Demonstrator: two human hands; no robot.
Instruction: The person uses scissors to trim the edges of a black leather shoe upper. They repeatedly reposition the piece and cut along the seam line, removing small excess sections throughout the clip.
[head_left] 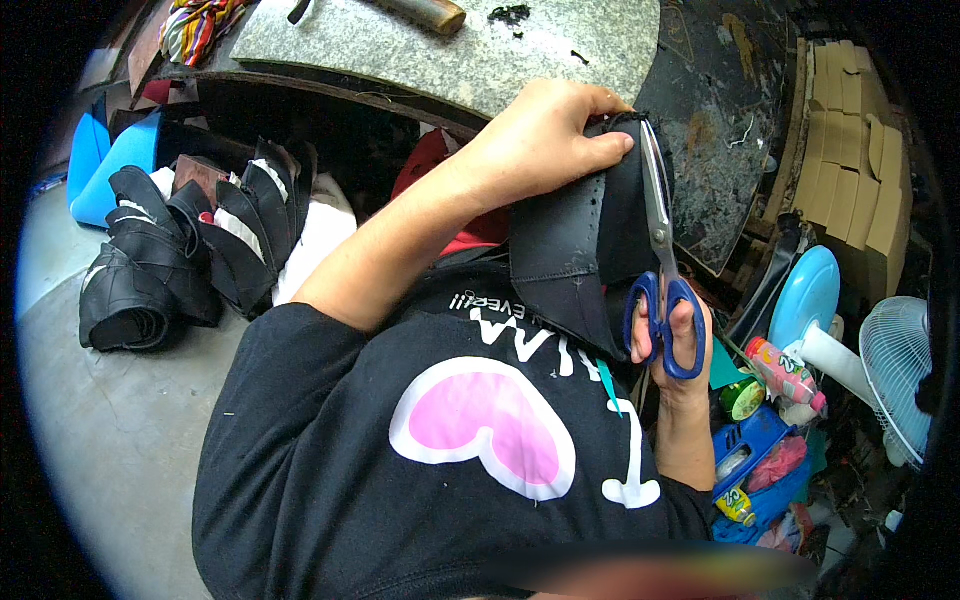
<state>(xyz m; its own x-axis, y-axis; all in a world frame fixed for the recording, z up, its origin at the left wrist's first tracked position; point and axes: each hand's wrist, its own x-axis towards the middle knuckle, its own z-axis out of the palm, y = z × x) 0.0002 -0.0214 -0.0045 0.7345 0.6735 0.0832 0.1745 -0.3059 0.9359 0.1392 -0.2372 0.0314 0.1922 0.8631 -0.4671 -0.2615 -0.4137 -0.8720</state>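
Observation:
My left hand (560, 140) pinches the top edge of a black leather-like piece (560, 235), thumb in front. The piece hangs before my chest, with a stitched seam and a row of small holes along one panel. In my right hand (685, 345) is a pair of scissors (660, 235) with blue handles, fingers through the loops. Its blades point up along the right edge of the black piece, close together, their tips near my left fingertips. Whether the blades touch the material, I cannot tell.
A speckled stone slab (380, 60) lies ahead, bearing a wooden-handled tool (430, 14) and black scraps. Bundled black pieces (140, 260) sit on the left. Along the right are stacked cardboard boxes (850, 150), a fan (905, 370), a pink bottle (785, 372) and a blue basket (750, 440).

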